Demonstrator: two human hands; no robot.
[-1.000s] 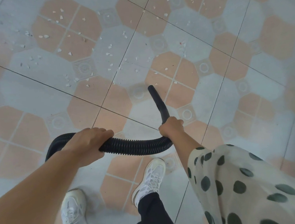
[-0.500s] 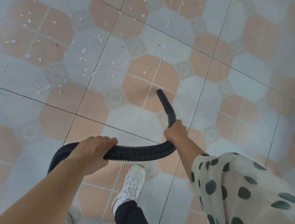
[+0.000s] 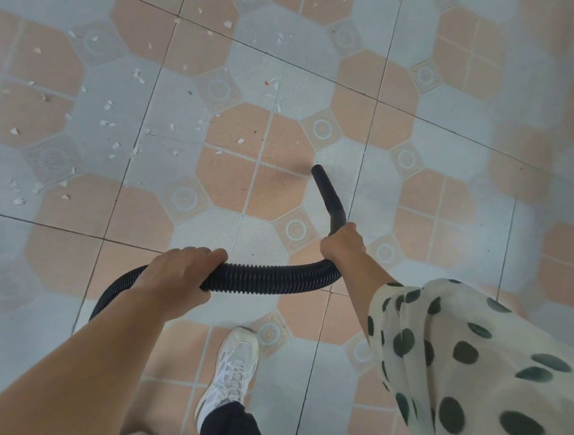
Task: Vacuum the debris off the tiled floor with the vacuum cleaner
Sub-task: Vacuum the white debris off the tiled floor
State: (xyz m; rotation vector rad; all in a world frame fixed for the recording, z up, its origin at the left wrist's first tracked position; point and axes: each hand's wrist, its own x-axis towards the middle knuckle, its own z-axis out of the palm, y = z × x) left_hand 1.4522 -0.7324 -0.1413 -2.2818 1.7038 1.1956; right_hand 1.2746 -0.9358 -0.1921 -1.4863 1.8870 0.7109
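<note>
While you hold the black ribbed hose [image 3: 273, 276] across your front, your left hand [image 3: 180, 277] has its fingers curled over it, and your right hand [image 3: 342, 244] grips the bend where the smooth nozzle [image 3: 326, 193] begins. That nozzle points away from you over the tiled floor [image 3: 444, 136]; its tip seems close to the tiles, though contact is hard to judge. White debris [image 3: 110, 123] lies scattered ahead and leftward, apart from the tip. Behind your left forearm the hose drops out of sight.
</note>
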